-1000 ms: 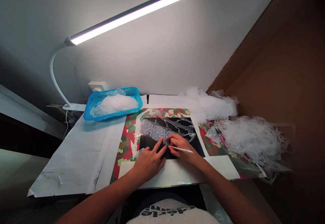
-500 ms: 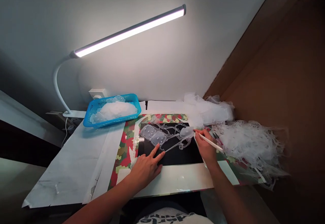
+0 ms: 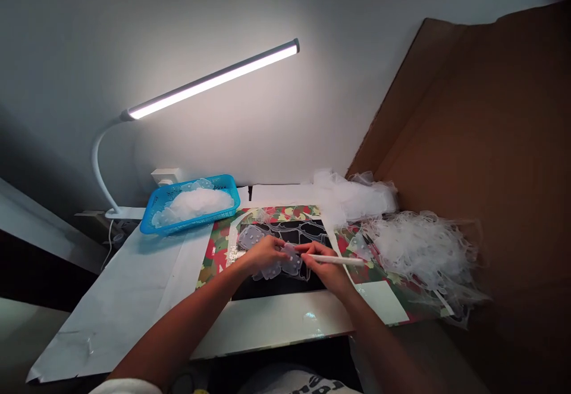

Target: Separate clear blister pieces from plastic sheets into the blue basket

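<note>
My left hand [image 3: 266, 253] is closed at the fingertips on a sheer white dotted fabric piece [image 3: 292, 261], raised a little over the black sheet [image 3: 263, 290]. My right hand [image 3: 329, 272] grips a slim white pen-shaped tool [image 3: 336, 259], which points out to the right. Its fingertips meet the right edge of the same fabric piece. Another dotted fabric piece [image 3: 250, 237] lies just beyond my left hand. Thin see-through fabric strips [image 3: 307, 227] with cut openings spread over the back of the black sheet.
A blue basket [image 3: 191, 227] of white fabric pieces stands at the back left, under a lit bar lamp [image 3: 214, 81]. Folded sheer fabric [image 3: 357, 199] and a tangled heap of scraps [image 3: 428, 257] lie to the right. A cardboard panel [image 3: 468, 144] rises beyond them. The camouflage-patterned board [image 3: 214, 251] carries the black sheet.
My left hand has gone from pressing with spread fingers to pinching fabric. My right hand has moved left with the pen-shaped tool, now beside the left. The view has shifted slightly.
</note>
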### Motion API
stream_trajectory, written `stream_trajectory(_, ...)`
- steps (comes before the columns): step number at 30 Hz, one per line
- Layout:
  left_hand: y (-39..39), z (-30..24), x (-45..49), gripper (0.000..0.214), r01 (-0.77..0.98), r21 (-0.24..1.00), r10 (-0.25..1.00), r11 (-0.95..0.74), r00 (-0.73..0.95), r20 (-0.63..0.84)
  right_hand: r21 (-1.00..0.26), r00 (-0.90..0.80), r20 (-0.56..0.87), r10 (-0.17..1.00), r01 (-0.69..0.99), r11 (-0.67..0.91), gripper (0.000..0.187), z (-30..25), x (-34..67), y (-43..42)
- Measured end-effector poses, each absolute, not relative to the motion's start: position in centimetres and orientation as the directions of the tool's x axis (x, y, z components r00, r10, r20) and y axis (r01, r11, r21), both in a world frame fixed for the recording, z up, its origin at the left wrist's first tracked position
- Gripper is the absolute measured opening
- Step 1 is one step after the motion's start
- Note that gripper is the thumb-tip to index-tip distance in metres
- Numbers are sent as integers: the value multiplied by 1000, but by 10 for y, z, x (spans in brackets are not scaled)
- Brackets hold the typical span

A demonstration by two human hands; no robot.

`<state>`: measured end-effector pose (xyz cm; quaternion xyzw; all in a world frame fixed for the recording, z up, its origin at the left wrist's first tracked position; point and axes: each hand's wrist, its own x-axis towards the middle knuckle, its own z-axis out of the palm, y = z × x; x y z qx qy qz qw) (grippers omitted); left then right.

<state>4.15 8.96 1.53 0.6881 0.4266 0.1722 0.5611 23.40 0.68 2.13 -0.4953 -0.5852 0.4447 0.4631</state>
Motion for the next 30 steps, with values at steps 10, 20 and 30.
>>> stream_trajectory(10,72,5,40,31,496,826,860,-268,510,-27,-995,-202,-63,977,90,-46,34,10,248,50)
stream_trajectory(20,52,16,24,31,82,990,972,-111,216,91,-762,6,158,987,637,118,12,-6,260,61)
stream_trajectory(30,29,32,23,51,-292,859,883,421,349,-315,-991,147,133,980,36,129,29,20,272,28)
